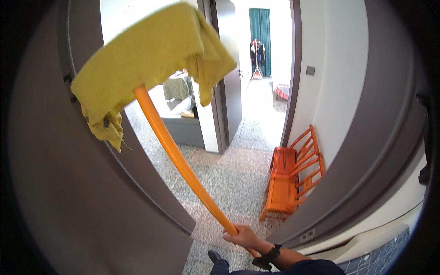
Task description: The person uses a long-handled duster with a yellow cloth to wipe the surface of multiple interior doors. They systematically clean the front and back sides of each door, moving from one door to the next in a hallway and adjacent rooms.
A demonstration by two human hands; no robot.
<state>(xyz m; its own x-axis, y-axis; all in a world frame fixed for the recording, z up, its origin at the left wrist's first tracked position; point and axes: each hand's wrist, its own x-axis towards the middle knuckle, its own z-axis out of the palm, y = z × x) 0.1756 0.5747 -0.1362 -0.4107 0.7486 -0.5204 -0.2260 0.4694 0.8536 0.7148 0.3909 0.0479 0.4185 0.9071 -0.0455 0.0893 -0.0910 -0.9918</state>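
Note:
My right hand [243, 235] is closed around an orange pole [178, 165], low in the view, with a dark band on the wrist. The pole slants up to the left. At its far end a yellow cloth [137, 58] is draped over a wide head, which the cloth hides; its corners hang down on both sides, one with loose threads. The cloth is raised in front of the doorway. My left hand is out of view.
A dark door [86, 192] stands on the left, a door frame [357, 154] on the right. Beyond, two orange wooden chairs [282, 192] stand against the right wall. Another open door [228, 68] leads to a bright room with a clothes rack [257, 56] and a green curtain [260, 27].

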